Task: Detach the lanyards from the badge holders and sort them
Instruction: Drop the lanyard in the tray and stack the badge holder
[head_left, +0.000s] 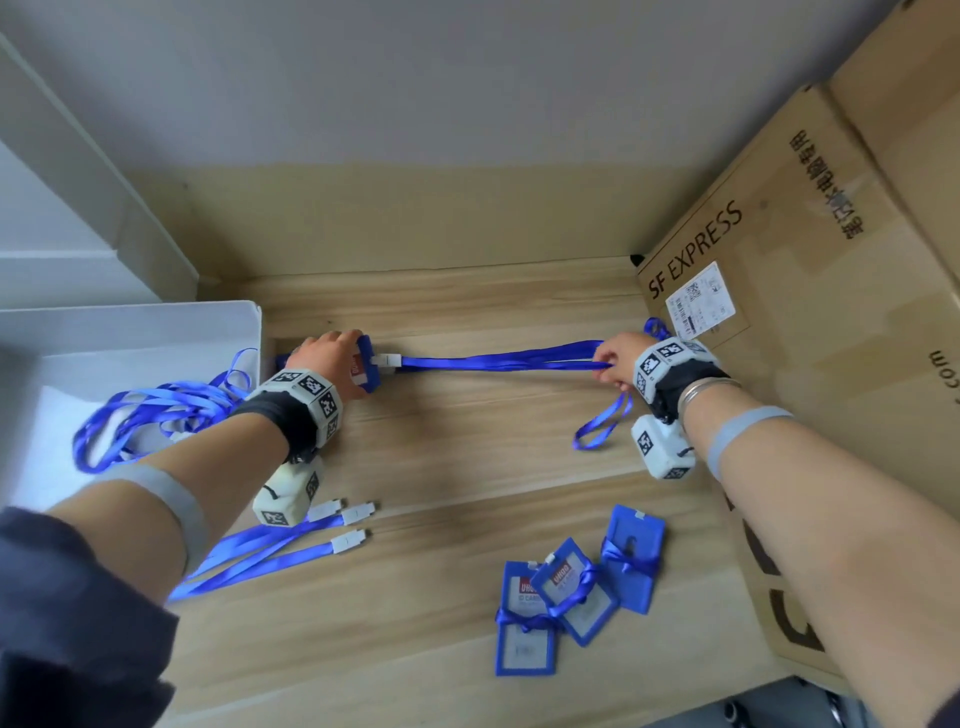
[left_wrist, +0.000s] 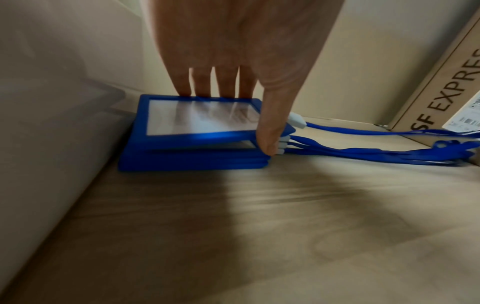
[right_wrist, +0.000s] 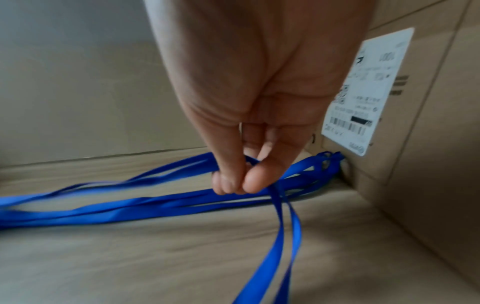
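A stack of blue badge holders (left_wrist: 192, 158) lies on the wooden table beside a white bin. My left hand (head_left: 332, 358) grips the top holder (left_wrist: 200, 117), thumb at its near corner, fingers over its far edge, and tilts it up off the stack. White clips (head_left: 387, 359) join the holders to blue lanyards (head_left: 498, 360) stretched rightward. My right hand (head_left: 618, 361) pinches one lanyard strap (right_wrist: 283, 226) between thumb and fingers; its loop hangs below. The other lanyards (right_wrist: 130, 207) lie on the table under that hand.
Detached lanyards (head_left: 270, 551) with white clips lie at the near left, more (head_left: 156, 410) drape over the white bin (head_left: 156, 322). Three loose badge holders (head_left: 576, 587) lie at the near centre. Cardboard boxes (head_left: 810, 291) wall off the right side.
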